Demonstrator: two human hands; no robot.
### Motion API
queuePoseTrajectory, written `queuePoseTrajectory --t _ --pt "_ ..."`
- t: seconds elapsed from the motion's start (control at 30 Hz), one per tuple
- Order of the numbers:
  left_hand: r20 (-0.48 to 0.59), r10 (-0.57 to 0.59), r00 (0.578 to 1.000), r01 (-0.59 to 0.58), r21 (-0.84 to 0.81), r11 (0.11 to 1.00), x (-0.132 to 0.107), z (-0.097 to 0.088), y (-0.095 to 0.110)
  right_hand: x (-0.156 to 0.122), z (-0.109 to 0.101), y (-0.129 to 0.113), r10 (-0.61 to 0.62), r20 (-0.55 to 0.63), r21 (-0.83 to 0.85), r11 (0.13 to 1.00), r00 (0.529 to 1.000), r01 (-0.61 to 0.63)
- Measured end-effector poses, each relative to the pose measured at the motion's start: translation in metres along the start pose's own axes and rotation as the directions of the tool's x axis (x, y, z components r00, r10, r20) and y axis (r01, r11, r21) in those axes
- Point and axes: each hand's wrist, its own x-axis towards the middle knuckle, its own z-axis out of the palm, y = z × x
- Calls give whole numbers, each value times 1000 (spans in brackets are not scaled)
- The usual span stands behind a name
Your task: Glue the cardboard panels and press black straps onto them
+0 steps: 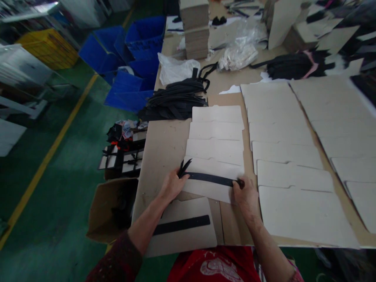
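A black strip point(210, 178) is stretched between my two hands over the nearest of several overlapping pale boards point(214, 150). My left hand point(173, 185) is closed on the strip's left end, and more black strip ends stick up from its fingers. At the right end, my right hand point(245, 192) pinches the same strip. Close to my body lies another board point(188, 241) with a black strip point(183, 225) across it. Whether the stretched strip touches the board beneath, I cannot tell.
Rows of overlapping boards point(296, 211) cover the table's right side. A pile of black strips point(176, 98) lies at the far left edge, near plastic bags point(179, 70) and a tall board stack point(195, 31). Left below stand a cardboard box point(101, 211) and blue bins point(129, 92).
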Motion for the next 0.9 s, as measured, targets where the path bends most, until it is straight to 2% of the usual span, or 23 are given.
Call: queuePoseTrajectory --t 0.1,0.23,0.43,0.63,0.9 --pt "35 70 997 -69 -48 996 -10 -4 -4 0 3 3 -50 -60 -30 998 997 49" --pt "94 159 983 -149 -108 983 -15 -5 -13 0 5 6 -70 -45 -56 996 997 67" --pt "87 76 993 -76 0 997 2 -4 -10 0 3 6 -62 -13 -68 996 998 61" --pt "89 -12 996 0 134 991 25 7 -11 1 4 9 -78 -21 -67 995 997 76" --pt "75 -27 997 9 227 974 31 17 -14 2 4 11 -66 -4 -70 995 998 66"
